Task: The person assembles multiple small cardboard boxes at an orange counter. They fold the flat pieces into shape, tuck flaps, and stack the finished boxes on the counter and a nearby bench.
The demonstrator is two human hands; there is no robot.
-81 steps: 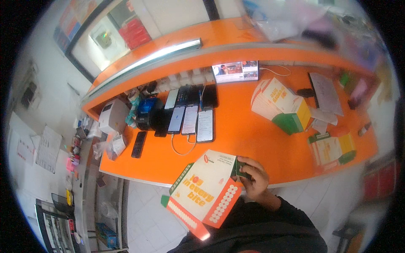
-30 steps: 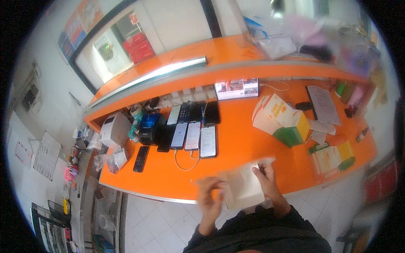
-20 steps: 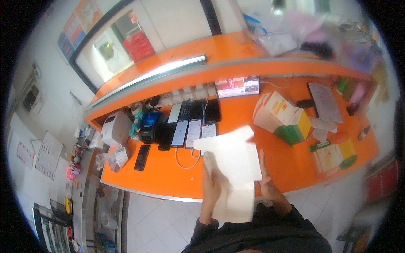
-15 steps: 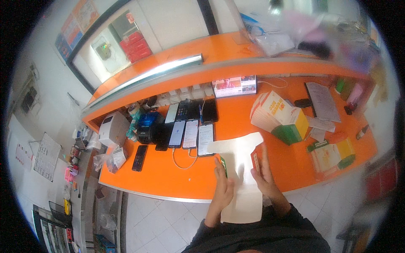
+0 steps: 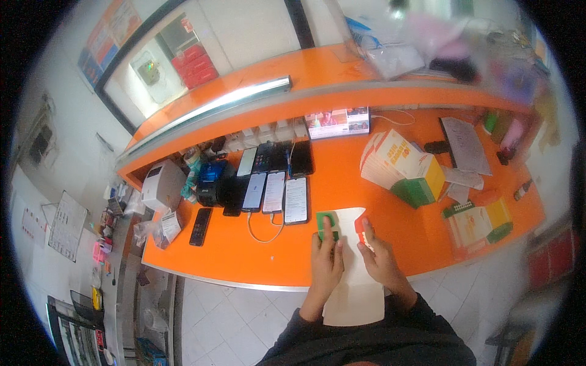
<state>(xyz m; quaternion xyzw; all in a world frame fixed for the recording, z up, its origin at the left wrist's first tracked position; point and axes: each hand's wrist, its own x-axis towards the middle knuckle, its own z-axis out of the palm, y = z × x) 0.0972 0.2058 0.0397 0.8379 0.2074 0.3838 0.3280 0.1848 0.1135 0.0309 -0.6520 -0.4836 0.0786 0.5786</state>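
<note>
Between my hands, over the front edge of the orange counter (image 5: 244, 256), is a partly folded cardboard box (image 5: 354, 299) with its plain cream inner face up. My left hand (image 5: 328, 262) grips its left side, the fingers lying along a green panel folded inward. On the opposite side my right hand (image 5: 381, 262) holds a red-and-white side panel, fingers upright against it. The thumbs lie toward the middle of the card, and its lower flap hangs near my dark clothing. A fanned stack of flat printed cartons (image 5: 400, 161) lies beyond my right hand.
More flat cartons (image 5: 479, 226) lie at the counter's right. Several phones (image 5: 273, 192), some cabled, sit left of my hands, with a single dark phone (image 5: 200, 227) apart. A white printer (image 5: 163, 185) stands at the left, a lit screen (image 5: 337, 122) at the back, a clipboard (image 5: 465, 146) back right.
Both side panels of the box have been folded further inward, narrowing it. My left fingers have moved onto the green panel, and my hands are closer together.
</note>
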